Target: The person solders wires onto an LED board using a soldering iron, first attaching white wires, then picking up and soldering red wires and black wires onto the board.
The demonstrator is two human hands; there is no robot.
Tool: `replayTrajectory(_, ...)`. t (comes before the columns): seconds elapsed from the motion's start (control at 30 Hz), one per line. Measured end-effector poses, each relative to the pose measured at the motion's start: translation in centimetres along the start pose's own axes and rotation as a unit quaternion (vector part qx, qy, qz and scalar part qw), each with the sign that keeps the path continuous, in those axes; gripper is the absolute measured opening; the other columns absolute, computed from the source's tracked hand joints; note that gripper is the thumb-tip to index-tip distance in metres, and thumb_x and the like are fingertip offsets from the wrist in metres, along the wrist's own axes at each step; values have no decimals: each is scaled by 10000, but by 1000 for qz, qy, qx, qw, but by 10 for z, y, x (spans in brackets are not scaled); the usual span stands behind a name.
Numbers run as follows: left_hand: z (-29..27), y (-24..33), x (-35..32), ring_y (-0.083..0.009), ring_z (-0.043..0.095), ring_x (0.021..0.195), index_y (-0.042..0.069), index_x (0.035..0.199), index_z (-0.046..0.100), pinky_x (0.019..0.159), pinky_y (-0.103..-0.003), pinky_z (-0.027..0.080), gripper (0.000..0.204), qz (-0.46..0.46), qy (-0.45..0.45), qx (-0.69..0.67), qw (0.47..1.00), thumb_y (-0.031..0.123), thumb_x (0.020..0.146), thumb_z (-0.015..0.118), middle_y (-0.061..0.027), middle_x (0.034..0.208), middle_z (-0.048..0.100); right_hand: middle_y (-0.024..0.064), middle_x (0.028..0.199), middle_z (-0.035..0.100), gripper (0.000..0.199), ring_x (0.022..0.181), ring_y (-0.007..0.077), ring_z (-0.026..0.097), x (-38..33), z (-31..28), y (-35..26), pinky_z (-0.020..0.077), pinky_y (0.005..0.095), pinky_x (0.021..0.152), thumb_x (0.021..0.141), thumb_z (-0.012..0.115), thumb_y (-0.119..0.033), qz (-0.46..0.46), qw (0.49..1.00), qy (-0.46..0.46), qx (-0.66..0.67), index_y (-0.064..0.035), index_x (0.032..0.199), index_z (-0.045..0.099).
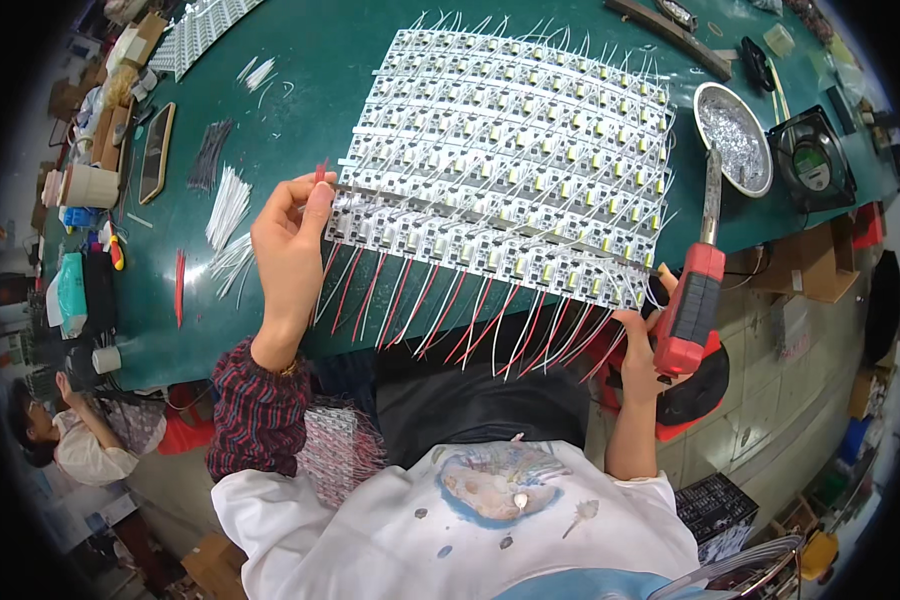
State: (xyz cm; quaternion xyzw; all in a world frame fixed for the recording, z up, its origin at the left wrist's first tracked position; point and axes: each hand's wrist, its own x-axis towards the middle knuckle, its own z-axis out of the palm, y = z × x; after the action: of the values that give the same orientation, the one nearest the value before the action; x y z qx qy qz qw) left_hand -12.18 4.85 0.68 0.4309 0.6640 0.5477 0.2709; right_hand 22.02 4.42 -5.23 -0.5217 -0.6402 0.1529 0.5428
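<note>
A large panel of white LED circuit boards (510, 140) lies tilted across the green table, with thin white wires over its rows and red and white wires hanging from its near edge. A long, thin dark metal strip (490, 222) runs across it above the nearest row. My left hand (292, 230) is closed at the panel's left end, pinching the strip's red-tipped end between thumb and fingers. At the near right corner, my right hand (642, 345) has its thumb and fingers by the panel's edge. A red and black soldering gun (692, 310) rests in that hand, its metal tip pointing away.
A round bowl of silvery material (734, 138) and a black square fan (812, 158) stand at the right. White wire bundles (230, 205), red wires (180, 288) and a phone (156, 152) lie left. Another person (80, 430) sits at the lower left.
</note>
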Motion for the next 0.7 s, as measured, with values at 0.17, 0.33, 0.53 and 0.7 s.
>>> replayTrajectory(0.17, -4, 0, -9, -93, 558, 859, -46, 914, 599, 781, -235, 444, 129, 19, -2, 56, 998, 79, 922, 569, -106, 1081, 629, 199, 1054, 647, 716, 827, 191, 625, -6, -4, 12, 514, 251, 700, 701, 813, -271, -5, 997, -18, -69, 82, 1186, 422)
replayTrajectory(0.33, -1, 2, -15, -102, 578, 871, -52, 924, 580, 754, -223, 457, 103, -27, 1, 8, 1000, 48, 925, 553, -104, 1042, 617, 211, 1005, 643, 672, 869, 234, 630, -13, -2, 22, 525, 295, 754, 713, 812, -221, -41, 995, 14, -86, 106, 1155, 426)
replayTrajectory(0.53, -6, 1, -25, -125, 605, 852, -55, 933, 568, 766, -247, 480, 94, 12, 8, 8, 1000, 36, 920, 552, -115, 1015, 611, 58, 919, 534, 514, 743, 126, 460, -12, 6, 14, 383, 226, 654, 729, 794, -121, -21, 998, 24, -63, 35, 1114, 491)
replayTrajectory(0.7, -8, -8, -36, -132, 613, 822, -36, 879, 575, 724, -264, 499, 55, 96, 24, 74, 992, 17, 896, 570, -116, 997, 622, -54, 854, 433, 390, 640, 39, 299, -11, 7, 19, 256, 186, 571, 736, 767, -48, -12, 999, 35, -12, -33, 1059, 548)
